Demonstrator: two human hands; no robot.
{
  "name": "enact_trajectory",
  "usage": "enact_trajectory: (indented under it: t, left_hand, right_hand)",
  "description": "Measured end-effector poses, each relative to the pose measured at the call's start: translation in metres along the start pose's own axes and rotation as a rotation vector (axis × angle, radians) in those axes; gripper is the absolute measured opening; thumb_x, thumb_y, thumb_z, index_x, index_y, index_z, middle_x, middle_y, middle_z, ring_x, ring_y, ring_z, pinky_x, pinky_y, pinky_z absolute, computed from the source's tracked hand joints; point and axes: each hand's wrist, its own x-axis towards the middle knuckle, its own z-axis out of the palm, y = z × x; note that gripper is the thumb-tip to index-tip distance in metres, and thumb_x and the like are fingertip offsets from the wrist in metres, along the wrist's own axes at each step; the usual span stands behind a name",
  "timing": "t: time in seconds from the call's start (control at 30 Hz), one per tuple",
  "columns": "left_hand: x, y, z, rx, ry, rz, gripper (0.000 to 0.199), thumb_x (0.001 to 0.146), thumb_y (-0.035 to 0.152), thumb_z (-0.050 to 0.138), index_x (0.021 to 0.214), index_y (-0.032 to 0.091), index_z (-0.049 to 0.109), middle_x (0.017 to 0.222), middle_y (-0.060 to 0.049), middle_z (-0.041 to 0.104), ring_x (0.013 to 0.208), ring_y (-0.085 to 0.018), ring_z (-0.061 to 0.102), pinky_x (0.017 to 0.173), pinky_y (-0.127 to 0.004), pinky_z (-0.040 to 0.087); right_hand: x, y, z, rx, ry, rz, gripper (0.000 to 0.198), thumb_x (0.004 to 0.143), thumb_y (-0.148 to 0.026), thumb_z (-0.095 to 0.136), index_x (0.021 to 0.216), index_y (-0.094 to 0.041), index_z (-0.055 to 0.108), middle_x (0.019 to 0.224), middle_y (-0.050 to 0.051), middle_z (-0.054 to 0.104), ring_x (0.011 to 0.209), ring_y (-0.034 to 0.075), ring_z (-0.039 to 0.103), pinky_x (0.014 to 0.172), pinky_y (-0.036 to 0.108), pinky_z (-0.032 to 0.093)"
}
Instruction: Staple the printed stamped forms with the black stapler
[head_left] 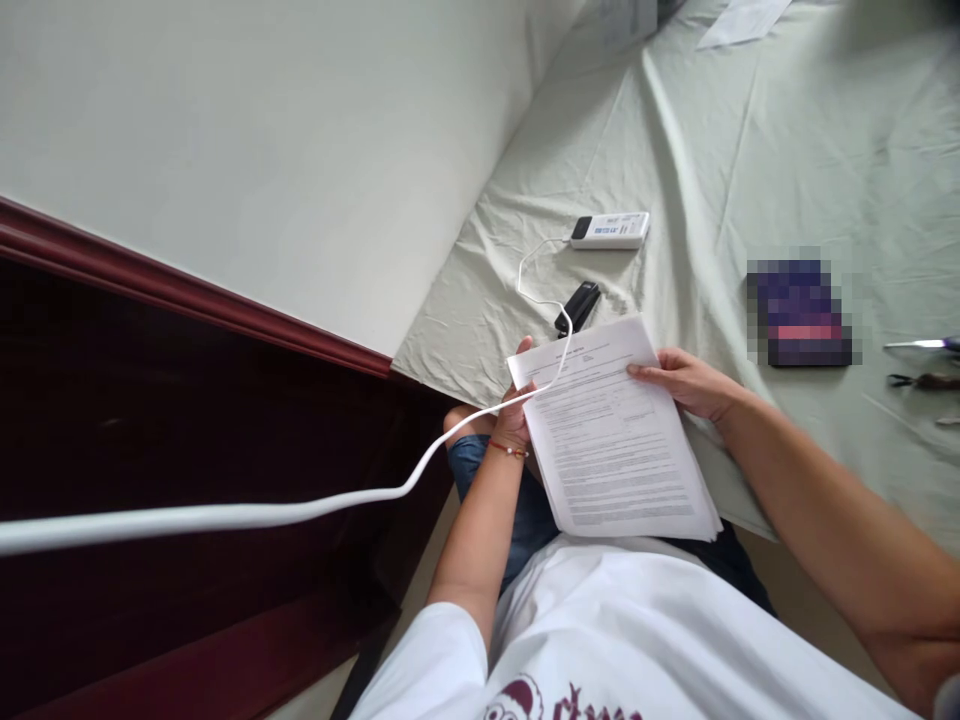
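A stack of printed papers (615,450) is held between my two hands, tilted over my lap at the table's near edge. My left hand (517,405) grips its upper left edge, with the thumb on the front and the other fingers partly hidden behind. On the upper right edge, my right hand (686,382) pinches the sheets, thumb on top. Just beyond the top of the papers lies a black stapler (577,307), its near end close to the sheets. A white cable (420,470) crosses in front of the papers' upper left part.
The cable runs to a white power bank (611,231) on the cloth-covered table (697,170). To the right are a blurred dark box-like item (802,315) and a pen-like item (926,344). Another paper (742,22) lies at the back. A white wall (247,150) borders the left.
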Motion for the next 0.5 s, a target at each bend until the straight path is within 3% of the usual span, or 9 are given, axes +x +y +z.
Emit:
enact_trajectory:
  t: [0.1,0.2,0.27,0.4,0.5]
  left_hand:
    - [0.003,-0.001,0.008,0.027,0.036,-0.006,0.072,0.074,0.069,0.087,0.132,0.03,0.07,0.141,-0.01,0.075,0.143,-0.044,0.06,0.116,-0.06,0.05]
    - [0.005,-0.001,0.014,0.071,0.038,-0.079,0.079,0.069,0.089,0.078,0.114,0.024,0.076,0.136,-0.015,0.078,0.147,-0.048,0.056,0.116,-0.062,0.049]
    - [0.004,0.001,0.013,0.092,0.031,-0.12,0.084,0.061,0.092,0.08,0.107,0.022,0.076,0.134,-0.017,0.079,0.146,-0.05,0.057,0.116,-0.061,0.05]
    - [-0.004,0.005,0.002,0.112,0.061,-0.083,0.07,0.059,0.06,0.101,0.111,0.024,0.073,0.122,-0.011,0.082,0.136,-0.043,0.067,0.116,-0.056,0.051]
    - [-0.01,0.003,-0.005,0.133,0.084,-0.105,0.063,0.06,0.043,0.105,0.112,0.021,0.075,0.11,-0.009,0.085,0.122,-0.04,0.075,0.113,-0.055,0.054]
  right_hand:
    - [0.001,0.002,0.003,-0.009,0.027,-0.006,0.054,0.069,-0.066,0.097,0.094,-0.02,0.086,0.097,0.012,0.085,0.084,0.031,0.082,0.078,0.044,0.07]
    - [0.0,0.001,0.005,0.016,0.052,-0.02,0.051,0.068,-0.064,0.099,0.091,-0.02,0.085,0.095,0.011,0.085,0.085,0.032,0.082,0.081,0.047,0.07]
    - [0.001,0.0,0.005,0.054,0.092,-0.028,0.05,0.066,-0.062,0.1,0.09,-0.021,0.084,0.094,0.011,0.085,0.085,0.033,0.082,0.082,0.048,0.071]
    - [0.005,0.002,0.003,0.122,0.223,-0.055,0.043,0.069,-0.054,0.1,0.091,-0.022,0.082,0.098,0.012,0.085,0.089,0.035,0.082,0.084,0.053,0.071]
    - [0.01,0.004,0.002,0.133,0.256,-0.063,0.039,0.074,-0.051,0.097,0.094,-0.022,0.081,0.102,0.013,0.085,0.092,0.037,0.083,0.087,0.055,0.071]
